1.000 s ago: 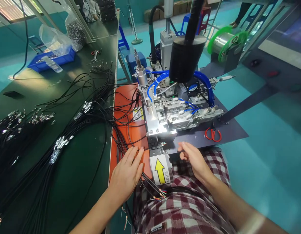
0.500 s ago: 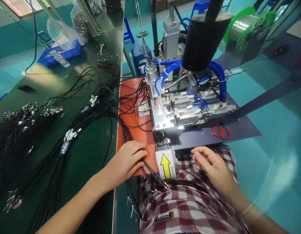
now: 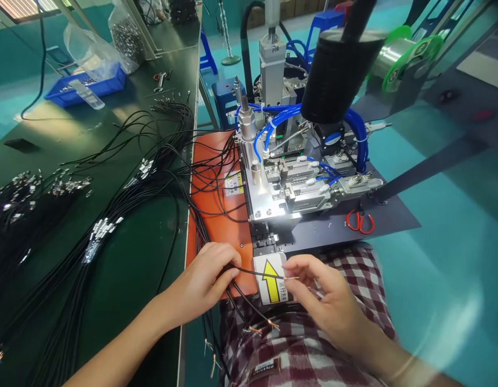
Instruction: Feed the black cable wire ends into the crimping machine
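My left hand (image 3: pixel 204 279) is closed on a thin black cable (image 3: pixel 252 273) at the front edge of the orange mat (image 3: pixel 216 220). My right hand (image 3: pixel 321 293) pinches the same cable's stripped end, where thin coloured wires stick out, just in front of the white block with a yellow arrow (image 3: pixel 271 279). The cable is stretched level between both hands. More black cables (image 3: pixel 152 177) trail from the mat across the green bench (image 3: pixel 123 274). Behind the arrow block stands the metal machine with blue hoses (image 3: pixel 289 172).
Cables with metal ends (image 3: pixel 99 234) lie in bunches on the bench at left. A blue tray (image 3: pixel 87 88) and plastic bags sit at the far left. Red scissors (image 3: pixel 359 220) lie on the dark plate right of the machine. A green wire spool (image 3: pixel 405 56) stands behind.
My left hand went from lying flat on the mat to gripping one cable. My right hand came in from the right and pinched the cable's end, lifting it in front of the arrow block.
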### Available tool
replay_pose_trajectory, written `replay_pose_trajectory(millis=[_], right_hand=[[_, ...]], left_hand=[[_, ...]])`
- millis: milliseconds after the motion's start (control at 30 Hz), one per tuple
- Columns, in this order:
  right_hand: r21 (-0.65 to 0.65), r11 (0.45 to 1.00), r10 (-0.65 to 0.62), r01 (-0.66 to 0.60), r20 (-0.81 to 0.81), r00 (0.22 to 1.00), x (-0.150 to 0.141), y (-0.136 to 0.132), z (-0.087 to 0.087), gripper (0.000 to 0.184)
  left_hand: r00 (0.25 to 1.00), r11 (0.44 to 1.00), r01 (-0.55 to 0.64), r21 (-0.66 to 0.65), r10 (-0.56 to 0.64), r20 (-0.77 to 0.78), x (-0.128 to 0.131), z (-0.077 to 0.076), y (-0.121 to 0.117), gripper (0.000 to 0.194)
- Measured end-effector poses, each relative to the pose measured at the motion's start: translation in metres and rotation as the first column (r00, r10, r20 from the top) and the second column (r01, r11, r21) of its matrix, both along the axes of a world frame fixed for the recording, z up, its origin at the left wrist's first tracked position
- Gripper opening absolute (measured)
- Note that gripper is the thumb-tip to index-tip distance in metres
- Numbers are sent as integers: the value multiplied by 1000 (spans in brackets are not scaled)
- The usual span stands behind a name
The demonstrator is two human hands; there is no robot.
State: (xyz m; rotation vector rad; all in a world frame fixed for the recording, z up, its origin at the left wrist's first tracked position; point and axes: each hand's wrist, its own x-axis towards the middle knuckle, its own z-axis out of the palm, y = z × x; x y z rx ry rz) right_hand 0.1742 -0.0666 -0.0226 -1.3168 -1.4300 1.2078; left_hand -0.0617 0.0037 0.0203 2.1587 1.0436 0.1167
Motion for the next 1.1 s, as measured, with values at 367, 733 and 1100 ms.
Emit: replay_pose_trajectory(millis=[367, 733, 1100], right_hand=[[-215, 973, -162, 89, -353, 921, -2, 36, -6, 21], [-278, 960, -143, 28, -402, 905, -3, 44, -5, 23], [-321, 947, -135, -14, -437, 889, 1, 46, -4, 25]], left_hand=[[930, 914, -210, -347, 297, 219, 57, -6, -6, 16], [831, 818, -279, -502, 468, 301, 69, -9, 1, 15], [765, 731, -335, -594, 579, 281, 70, -12, -3, 13]])
